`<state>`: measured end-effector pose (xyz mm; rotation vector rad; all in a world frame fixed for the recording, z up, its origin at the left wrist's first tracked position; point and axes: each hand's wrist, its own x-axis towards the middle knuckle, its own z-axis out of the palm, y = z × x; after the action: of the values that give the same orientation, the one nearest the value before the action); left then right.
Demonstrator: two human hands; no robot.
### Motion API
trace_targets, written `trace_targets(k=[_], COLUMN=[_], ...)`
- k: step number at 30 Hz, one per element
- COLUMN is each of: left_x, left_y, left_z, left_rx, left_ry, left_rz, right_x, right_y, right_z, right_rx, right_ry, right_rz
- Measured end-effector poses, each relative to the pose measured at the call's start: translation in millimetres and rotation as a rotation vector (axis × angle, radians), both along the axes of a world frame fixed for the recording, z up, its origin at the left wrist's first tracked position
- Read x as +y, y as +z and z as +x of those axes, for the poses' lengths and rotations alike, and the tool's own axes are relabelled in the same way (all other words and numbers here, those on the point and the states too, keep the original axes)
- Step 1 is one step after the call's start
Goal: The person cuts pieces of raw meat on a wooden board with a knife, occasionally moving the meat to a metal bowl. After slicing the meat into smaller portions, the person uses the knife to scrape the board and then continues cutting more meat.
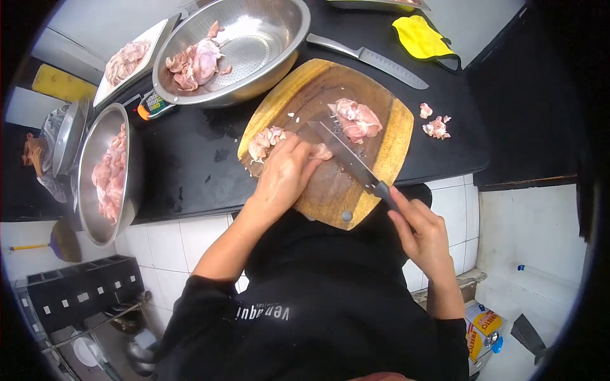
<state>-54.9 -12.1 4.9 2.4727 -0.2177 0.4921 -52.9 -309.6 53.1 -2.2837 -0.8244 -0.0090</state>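
Observation:
My right hand (424,236) grips the dark handle of a kitchen knife (348,154), its blade angled up and left across the wooden cutting board (395,149). With bent fingers, my left hand (283,176) presses a piece of raw chicken (321,152) against the board, just left of the blade. Cut chicken pieces (265,141) lie in a heap beyond the left fingers. On the far side of the blade rests a larger lump of raw chicken (358,120). Small white scraps dot the wood.
A perforated steel colander (279,25) with chicken stands behind the board. At left sits a steel bowl (126,165) of chicken pieces. A second knife (387,66) lies beyond the board, near a yellow cloth (422,38). Trimmings (436,128) lie at right on the black counter (184,162).

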Motion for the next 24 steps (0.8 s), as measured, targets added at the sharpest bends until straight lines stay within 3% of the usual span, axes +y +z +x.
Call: trace_targets(k=[3,12,24], left_x=[9,11,6], left_y=[3,5,6], left_z=[-1,-6,-7], left_rx=[0.097,-0.008,-0.046], left_ry=[-0.005,-0.014,-0.053], left_rz=[-0.008,0.028,0.009], right_x=[-3,-4,-8], right_y=[-5,-7,15], right_z=[-2,-4,-8], right_rx=[-0.009,0.002,-0.088], right_ry=[0.0,0.071,0.141], right_rz=[-0.02,-0.021,-0.238])
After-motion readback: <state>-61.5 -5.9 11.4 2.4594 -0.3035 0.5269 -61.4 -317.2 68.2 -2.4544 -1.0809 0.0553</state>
